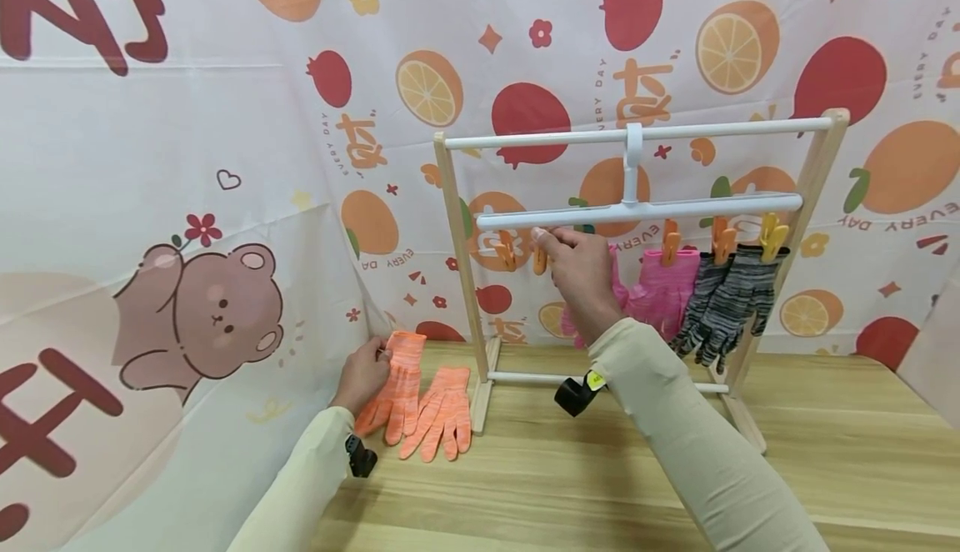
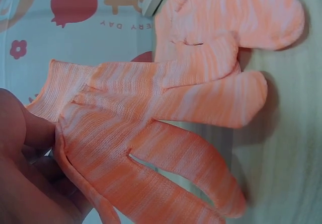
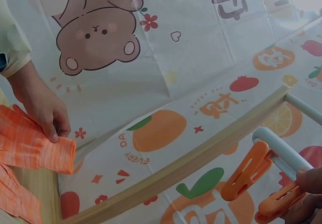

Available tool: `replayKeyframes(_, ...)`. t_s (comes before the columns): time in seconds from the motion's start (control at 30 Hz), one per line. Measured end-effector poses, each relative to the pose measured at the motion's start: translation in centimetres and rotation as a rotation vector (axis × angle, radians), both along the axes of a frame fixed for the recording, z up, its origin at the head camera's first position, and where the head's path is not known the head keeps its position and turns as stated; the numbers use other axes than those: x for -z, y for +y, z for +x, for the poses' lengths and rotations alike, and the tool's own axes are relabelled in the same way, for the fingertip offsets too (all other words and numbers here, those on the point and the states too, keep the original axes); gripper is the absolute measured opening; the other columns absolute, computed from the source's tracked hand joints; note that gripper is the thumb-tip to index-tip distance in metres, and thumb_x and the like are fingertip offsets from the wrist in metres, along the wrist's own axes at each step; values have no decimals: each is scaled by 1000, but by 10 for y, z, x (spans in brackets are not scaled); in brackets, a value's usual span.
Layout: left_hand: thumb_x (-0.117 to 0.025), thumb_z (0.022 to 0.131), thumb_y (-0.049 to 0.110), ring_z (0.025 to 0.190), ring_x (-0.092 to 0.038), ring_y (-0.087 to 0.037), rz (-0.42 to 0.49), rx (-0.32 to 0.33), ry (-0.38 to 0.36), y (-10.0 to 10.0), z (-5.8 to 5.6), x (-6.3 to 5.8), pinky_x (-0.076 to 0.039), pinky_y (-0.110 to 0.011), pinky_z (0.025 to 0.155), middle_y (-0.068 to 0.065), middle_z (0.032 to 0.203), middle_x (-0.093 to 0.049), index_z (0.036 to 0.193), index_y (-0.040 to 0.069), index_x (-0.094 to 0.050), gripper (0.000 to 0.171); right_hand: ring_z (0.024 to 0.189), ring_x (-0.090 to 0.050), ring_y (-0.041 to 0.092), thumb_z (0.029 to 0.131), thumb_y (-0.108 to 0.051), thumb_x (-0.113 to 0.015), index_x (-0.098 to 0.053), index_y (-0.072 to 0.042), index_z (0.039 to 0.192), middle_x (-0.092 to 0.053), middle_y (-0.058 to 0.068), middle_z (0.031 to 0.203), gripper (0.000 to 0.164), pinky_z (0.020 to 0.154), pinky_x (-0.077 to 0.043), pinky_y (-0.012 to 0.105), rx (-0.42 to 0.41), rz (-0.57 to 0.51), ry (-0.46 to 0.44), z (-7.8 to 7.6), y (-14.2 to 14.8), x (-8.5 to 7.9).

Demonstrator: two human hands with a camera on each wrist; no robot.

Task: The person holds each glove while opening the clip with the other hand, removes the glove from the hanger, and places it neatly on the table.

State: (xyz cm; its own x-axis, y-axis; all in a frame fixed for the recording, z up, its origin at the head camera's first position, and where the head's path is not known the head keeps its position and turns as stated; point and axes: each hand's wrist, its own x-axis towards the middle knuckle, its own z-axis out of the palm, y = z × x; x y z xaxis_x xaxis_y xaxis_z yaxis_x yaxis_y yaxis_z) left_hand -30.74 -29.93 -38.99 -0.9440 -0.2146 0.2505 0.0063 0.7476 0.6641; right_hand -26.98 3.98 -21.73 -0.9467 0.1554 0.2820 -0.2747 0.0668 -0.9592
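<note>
My left hand [image 1: 363, 378] pinches an orange glove [image 1: 406, 381] at its knitted cuff, the fingers of the glove hanging toward the table. A second orange glove [image 1: 447, 410] lies on the wood right beside it. Up at the white hanger [image 1: 562, 218], my right hand [image 1: 587, 275] grips an orange clothespin [image 3: 279, 204] near the hanger's left end. Another orange clothespin [image 3: 245, 172] hangs farther left with nothing in it. Pink gloves [image 1: 670, 285], partly hidden behind my right hand, and grey-black striped gloves [image 1: 752, 289] hang from clips on the hanger's right half.
A wooden rack [image 1: 456, 235] with a white top rod [image 1: 525, 140] carries the hanger. Its feet stand on the wooden table [image 1: 570, 485]. Printed cloth [image 1: 450, 2] walls the back and left side. A yellow clothespin [image 1: 772, 238] is at the hanger's right end.
</note>
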Motion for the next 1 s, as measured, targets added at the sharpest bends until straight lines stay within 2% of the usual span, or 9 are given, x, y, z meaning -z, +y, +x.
replayKeyframes(0.23,-45,106,12,69,-50,-25,4,5,-23,-1,-3,2,-40,-34,60,-9,81,-52,105,2,-58,17,67,-42,13,96,-35,-71,-78,-14,115,-76,0,100,29,57,-36,25,-15,-18,-15,-1,-1,0)
replayKeyframes(0.47,-45,106,11,74,-51,-26,34,-8,-67,1,-8,4,-41,-34,61,-12,86,-55,112,-1,-59,20,68,-42,12,96,-36,-71,-78,-14,116,-75,9,108,30,57,-35,24,-21,-24,-14,-2,0,1)
replayKeyframes(0.8,-45,106,11,77,-53,-26,21,2,-86,-2,-13,9,-43,-34,62,-14,92,-59,120,-3,-60,25,66,-42,14,96,-36,-71,-78,-13,114,-74,4,100,30,57,-35,26,-13,-17,-7,-2,1,3)
replayKeyframes(1.0,-46,107,12,80,-53,-27,29,10,-101,-4,-17,12,-43,-35,63,-14,94,-59,123,-2,-60,26,62,-41,15,96,-36,-71,-80,-13,108,-57,6,82,27,55,-33,26,-13,-13,11,-3,1,3)
